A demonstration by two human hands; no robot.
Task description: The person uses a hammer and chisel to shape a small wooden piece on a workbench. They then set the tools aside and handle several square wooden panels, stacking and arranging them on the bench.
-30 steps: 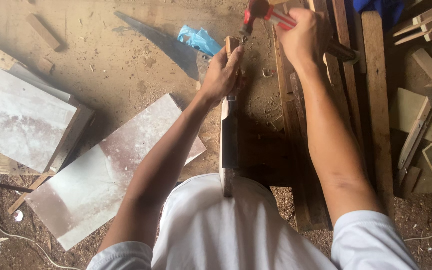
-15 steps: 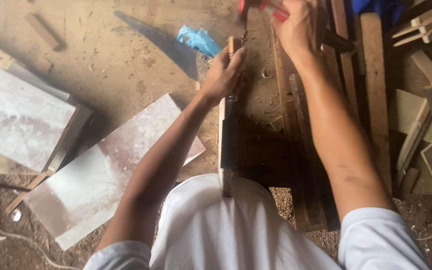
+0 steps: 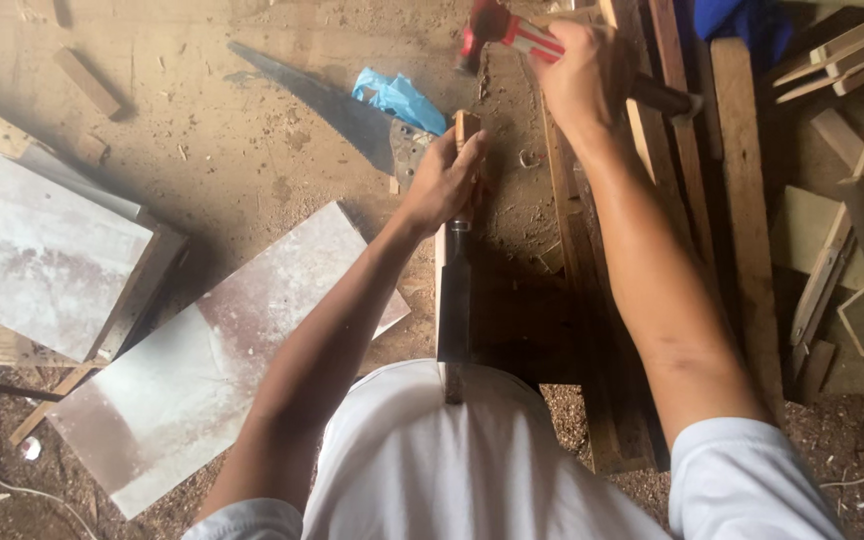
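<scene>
Wooden strip [image 3: 452,300] ran away from the person's body across the workbench [image 3: 512,250]; the left hand [image 3: 442,180] clamped its far end, while beyond, the right hand [image 3: 582,75] closed around a red-handled hammer [image 3: 502,28] raised above.

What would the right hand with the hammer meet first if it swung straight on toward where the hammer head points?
Probably the wooden top of the chisel that the left hand grips. The right hand holds the hammer just above and beside it; depth is unclear.
</scene>
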